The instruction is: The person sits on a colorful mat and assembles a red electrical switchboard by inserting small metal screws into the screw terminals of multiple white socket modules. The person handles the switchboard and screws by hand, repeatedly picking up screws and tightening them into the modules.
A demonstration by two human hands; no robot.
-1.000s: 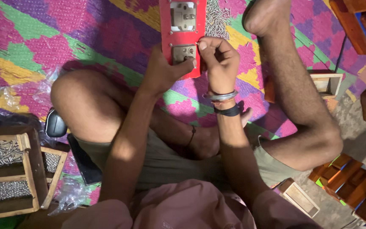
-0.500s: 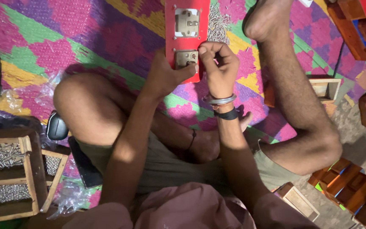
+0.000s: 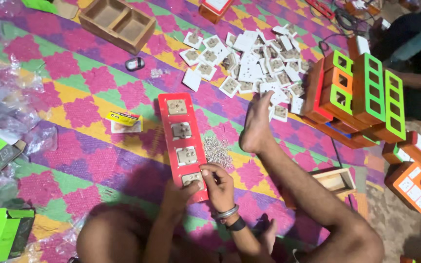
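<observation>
A long red panel (image 3: 183, 141) with several white sockets set in it lies on the patterned mat. My left hand (image 3: 176, 197) grips the panel's near end from below. My right hand (image 3: 219, 184) pinches at the nearest socket (image 3: 191, 179), fingers closed on its edge; whether something small is between the fingertips I cannot tell. A small heap of silver screws (image 3: 215, 148) lies just right of the panel. My bare right foot (image 3: 258, 126) rests beside the screws.
Loose white sockets (image 3: 249, 63) are scattered on the mat ahead. Orange and green frames (image 3: 361, 92) are stacked at right, near another person's arm (image 3: 420, 83). Wooden boxes (image 3: 118, 22) (image 3: 334, 180), a small yellow packet (image 3: 123, 121), green cartons (image 3: 3, 234) and plastic wrap (image 3: 1, 92) lie around.
The view has tilted up from my lap to the mat ahead, showing the whole panel and the sockets beyond. Both hands stay at the panel's near end.
</observation>
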